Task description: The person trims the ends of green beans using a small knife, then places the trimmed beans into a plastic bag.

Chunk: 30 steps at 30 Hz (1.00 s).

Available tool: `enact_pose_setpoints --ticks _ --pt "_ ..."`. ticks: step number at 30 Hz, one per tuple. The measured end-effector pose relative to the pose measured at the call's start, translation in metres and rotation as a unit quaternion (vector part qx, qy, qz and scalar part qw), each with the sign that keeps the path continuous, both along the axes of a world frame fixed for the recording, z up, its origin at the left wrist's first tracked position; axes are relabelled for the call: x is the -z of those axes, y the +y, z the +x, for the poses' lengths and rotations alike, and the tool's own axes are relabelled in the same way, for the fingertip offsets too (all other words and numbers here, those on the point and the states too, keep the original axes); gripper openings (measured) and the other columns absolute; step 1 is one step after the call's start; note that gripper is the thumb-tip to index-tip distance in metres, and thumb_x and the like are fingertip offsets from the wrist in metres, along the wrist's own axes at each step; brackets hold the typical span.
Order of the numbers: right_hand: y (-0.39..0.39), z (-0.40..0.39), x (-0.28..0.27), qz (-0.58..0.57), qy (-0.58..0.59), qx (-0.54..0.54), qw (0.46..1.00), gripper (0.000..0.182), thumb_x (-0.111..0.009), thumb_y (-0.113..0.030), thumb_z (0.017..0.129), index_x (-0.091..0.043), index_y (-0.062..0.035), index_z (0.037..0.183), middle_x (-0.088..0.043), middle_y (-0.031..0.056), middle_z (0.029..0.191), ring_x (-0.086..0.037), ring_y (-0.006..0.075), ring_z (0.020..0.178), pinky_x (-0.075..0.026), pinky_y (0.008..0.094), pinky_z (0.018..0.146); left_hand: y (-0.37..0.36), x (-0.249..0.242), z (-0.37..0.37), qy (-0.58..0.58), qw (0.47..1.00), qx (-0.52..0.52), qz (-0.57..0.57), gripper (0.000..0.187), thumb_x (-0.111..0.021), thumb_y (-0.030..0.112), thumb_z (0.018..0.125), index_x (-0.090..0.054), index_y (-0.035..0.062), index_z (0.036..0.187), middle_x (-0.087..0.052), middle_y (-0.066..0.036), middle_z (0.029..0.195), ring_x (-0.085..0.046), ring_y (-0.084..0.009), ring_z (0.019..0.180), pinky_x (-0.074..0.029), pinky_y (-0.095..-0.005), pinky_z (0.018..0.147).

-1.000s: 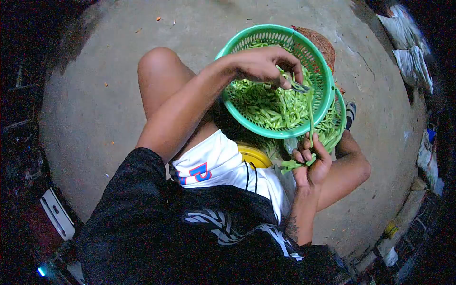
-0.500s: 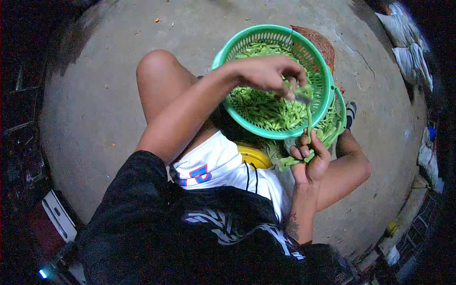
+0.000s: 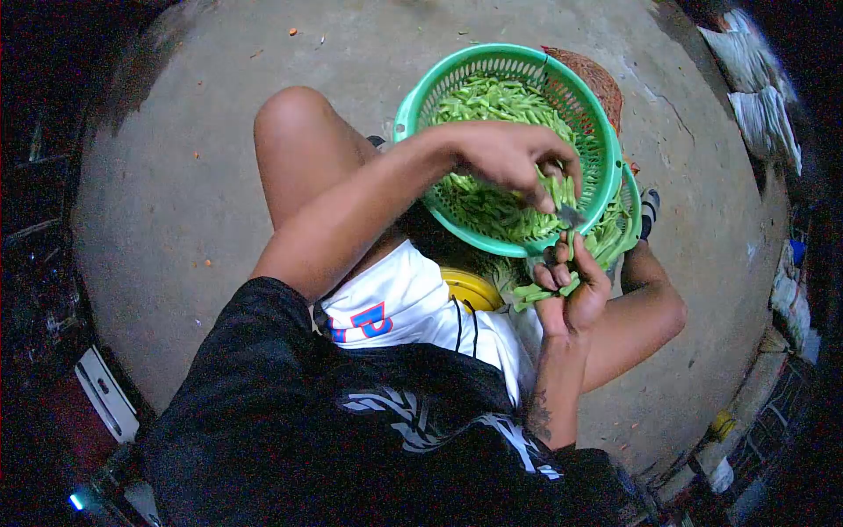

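Note:
My left hand (image 3: 527, 164) reaches over a green plastic colander (image 3: 409, 112), fingers curled around cut bean pieces. A small knife (image 3: 571, 216) sticks out by its thumb, blade slightly blurred; its handle is hidden. Below the colander's near right rim, my right hand (image 3: 575, 294), palm up, is closed on a few green beans (image 3: 530, 295). Their upper ends meet the blade between thumb and fingers. Heaped in the colander are many cut bean pieces (image 3: 500, 101). A second green basket (image 3: 634, 211) with longer beans is partly hidden behind it.
A yellow round object (image 3: 472, 288) sits between my legs, beneath the colander. Behind the colander lies a reddish mesh sack (image 3: 590, 79). My bent knees flank the work on a concrete floor (image 3: 176, 228). Pale sacks (image 3: 764, 123) lie at the far right.
My left hand has moved down and slightly right, bringing the knife closer to my right hand. The beans standing above my right fingers now look shorter.

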State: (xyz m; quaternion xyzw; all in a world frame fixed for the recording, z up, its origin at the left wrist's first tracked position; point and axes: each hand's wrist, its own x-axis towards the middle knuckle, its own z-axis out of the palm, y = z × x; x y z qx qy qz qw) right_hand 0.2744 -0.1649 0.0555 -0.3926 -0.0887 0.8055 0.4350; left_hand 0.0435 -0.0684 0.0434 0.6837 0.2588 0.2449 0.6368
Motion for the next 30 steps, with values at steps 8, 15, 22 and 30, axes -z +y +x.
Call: enact_pose_setpoints --ticks 8,15,22,30 --pt "0.001 0.002 -0.001 0.01 0.024 -0.011 1.0 0.018 -0.061 -0.015 0.099 -0.064 0.0002 0.107 -0.064 0.004 0.077 -0.046 0.0067 0.055 -0.034 0.0218 0.051 0.013 0.004 -0.025 -0.001 1.0 -0.03 -0.009 0.04 -0.077 0.011 0.082 -0.067 0.0015 0.119 -0.069 -0.008 0.112 -0.061 -0.0198 0.109 -0.046 -0.0368 0.102" --pt "0.002 -0.007 -0.002 0.0 0.036 -0.01 0.999 0.018 -0.059 -0.016 0.101 -0.062 -0.0017 0.11 -0.065 0.0043 0.084 -0.045 0.0062 0.054 -0.034 0.0218 0.052 0.004 0.002 -0.003 -0.002 1.0 0.021 -0.005 0.044 -0.08 0.014 0.08 -0.066 0.0021 0.12 -0.068 -0.008 0.112 -0.06 -0.0182 0.108 -0.046 -0.0353 0.098" --pt "-0.002 -0.005 0.0 0.001 0.019 -0.028 0.999 0.018 -0.059 -0.017 0.101 -0.061 -0.0018 0.111 -0.065 0.0037 0.084 -0.045 0.0056 0.055 -0.033 0.021 0.05 -0.002 -0.013 -0.003 0.039 0.999 0.001 0.03 0.041 -0.078 0.013 0.082 -0.066 0.0013 0.119 -0.068 -0.009 0.109 -0.06 -0.0195 0.106 -0.046 -0.0353 0.098" --pt "0.0 0.0 0.002 0.01 0.031 -0.035 0.999 0.019 -0.06 -0.016 0.1 -0.061 -0.0012 0.112 -0.064 0.0039 0.086 -0.045 0.0071 0.057 -0.034 0.0226 0.052 0.01 -0.008 -0.036 0.016 0.998 -0.049 -0.026 0.039 -0.077 0.01 0.083 -0.065 0.0017 0.119 -0.066 -0.007 0.113 -0.062 -0.0192 0.104 -0.047 -0.0369 0.098"
